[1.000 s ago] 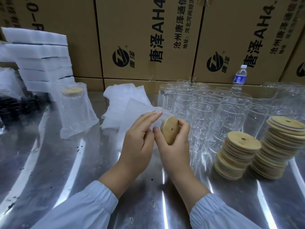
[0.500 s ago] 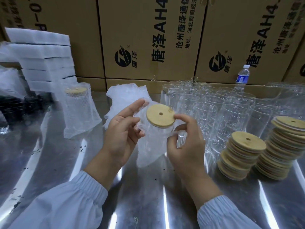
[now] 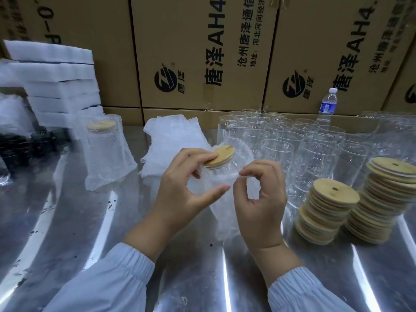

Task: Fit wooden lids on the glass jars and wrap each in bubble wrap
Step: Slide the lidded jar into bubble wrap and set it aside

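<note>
The steel table (image 3: 67,221) is hard, and the crowd of bare jars (image 3: 281,154) stands close by. I judge a slip would knock the tilted jar (image 3: 221,176) into them, or its loose bubble wrap (image 3: 225,221) could slide off. My left grip (image 3: 186,188) clamps the jar, fingers across the wooden lid (image 3: 224,154), thumb beneath. My right grip (image 3: 261,199) pinches the wrap's edge just beside the neck.

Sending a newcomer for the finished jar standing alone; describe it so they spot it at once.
Start at the stack of white foam sheets at far left. Just right of it stands the wrapped jar, upright, wooden-lidded, sleeved in bubble wrap. The bare glass jars cluster farther right and the other wrapped jar is held; this one stands alone, untouched.
</note>
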